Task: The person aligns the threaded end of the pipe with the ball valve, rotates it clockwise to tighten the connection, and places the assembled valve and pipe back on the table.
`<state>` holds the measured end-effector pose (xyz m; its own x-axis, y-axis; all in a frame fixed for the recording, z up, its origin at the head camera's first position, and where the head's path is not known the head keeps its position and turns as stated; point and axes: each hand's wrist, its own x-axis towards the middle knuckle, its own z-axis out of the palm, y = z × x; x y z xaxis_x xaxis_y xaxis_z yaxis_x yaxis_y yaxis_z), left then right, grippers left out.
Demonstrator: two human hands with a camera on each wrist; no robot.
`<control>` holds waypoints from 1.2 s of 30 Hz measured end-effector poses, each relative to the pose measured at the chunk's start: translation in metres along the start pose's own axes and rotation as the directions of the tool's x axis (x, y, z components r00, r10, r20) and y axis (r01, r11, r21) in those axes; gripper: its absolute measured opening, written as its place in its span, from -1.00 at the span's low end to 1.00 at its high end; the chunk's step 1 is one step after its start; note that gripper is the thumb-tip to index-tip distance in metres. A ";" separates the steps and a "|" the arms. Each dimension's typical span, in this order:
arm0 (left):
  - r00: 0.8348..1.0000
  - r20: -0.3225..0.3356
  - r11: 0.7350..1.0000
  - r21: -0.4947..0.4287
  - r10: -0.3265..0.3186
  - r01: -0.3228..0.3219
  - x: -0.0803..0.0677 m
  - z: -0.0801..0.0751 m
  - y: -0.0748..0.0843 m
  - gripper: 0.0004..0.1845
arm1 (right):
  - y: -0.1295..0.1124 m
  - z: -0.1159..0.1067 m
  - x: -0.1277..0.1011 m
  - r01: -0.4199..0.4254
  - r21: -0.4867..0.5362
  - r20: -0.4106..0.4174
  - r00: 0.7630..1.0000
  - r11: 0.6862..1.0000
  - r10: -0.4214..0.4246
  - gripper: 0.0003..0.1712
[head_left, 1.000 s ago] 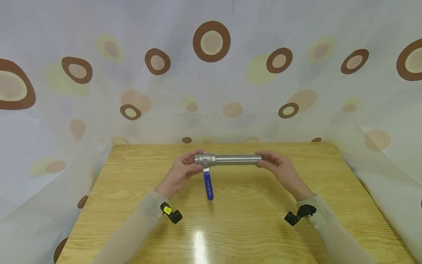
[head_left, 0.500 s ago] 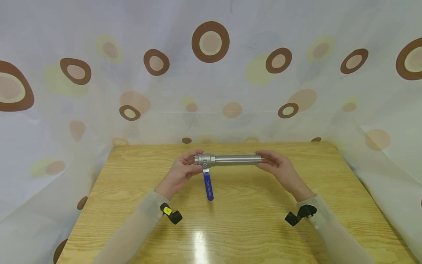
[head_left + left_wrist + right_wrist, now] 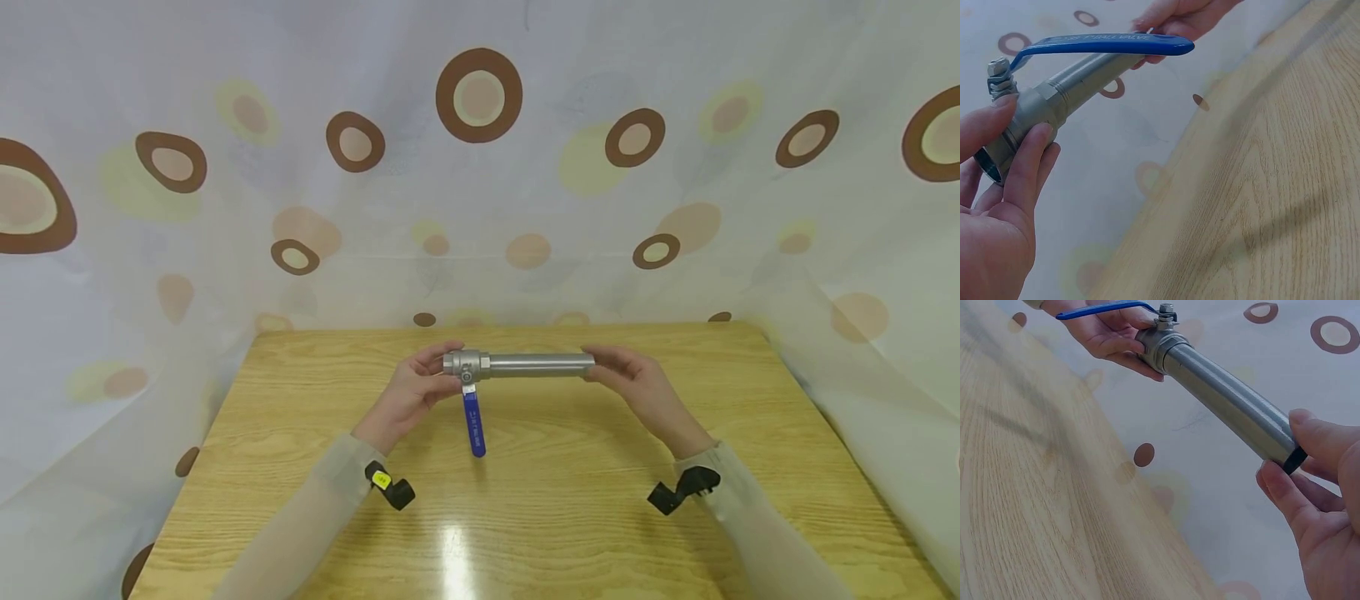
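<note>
A steel ball valve (image 3: 467, 365) with a long blue lever handle (image 3: 474, 423) is held up above the table. My left hand (image 3: 411, 388) grips the valve body, thumb near the stem and fingers curled beneath, as the left wrist view shows. A straight steel pipe (image 3: 536, 365) runs from the valve's right side, its near end set in the hex collar. At the pipe's far end my right hand (image 3: 637, 385) pinches it between thumb and fingers; the dark open end (image 3: 1295, 460) shows in the right wrist view. The lever points toward me in the head view.
The wood-grain table (image 3: 540, 508) lies below both hands. A white curtain (image 3: 480, 192) with brown and yellow spots hangs behind and along both sides. Black wrist cameras (image 3: 392, 485) sit on the sleeves.
Almost nothing differs. The pipe's right end sits very slightly lower than before, while both hands keep their places on the valve and pipe.
</note>
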<state>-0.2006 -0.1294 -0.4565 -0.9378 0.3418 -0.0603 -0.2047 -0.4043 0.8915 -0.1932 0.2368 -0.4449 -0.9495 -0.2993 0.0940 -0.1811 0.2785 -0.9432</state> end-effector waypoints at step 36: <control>1.000 -0.006 1.000 -0.006 0.001 -0.001 0.001 -0.002 -0.002 -0.41 | 0.003 -0.001 0.003 0.049 0.027 -0.010 0.999 0.998 -0.049 -0.55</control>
<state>-0.2012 -0.1298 -0.4595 -0.9396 0.3366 -0.0621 -0.2056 -0.4098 0.8887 -0.1968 0.2370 -0.4468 -0.9421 -0.3034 0.1429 -0.2204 0.2387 -0.9458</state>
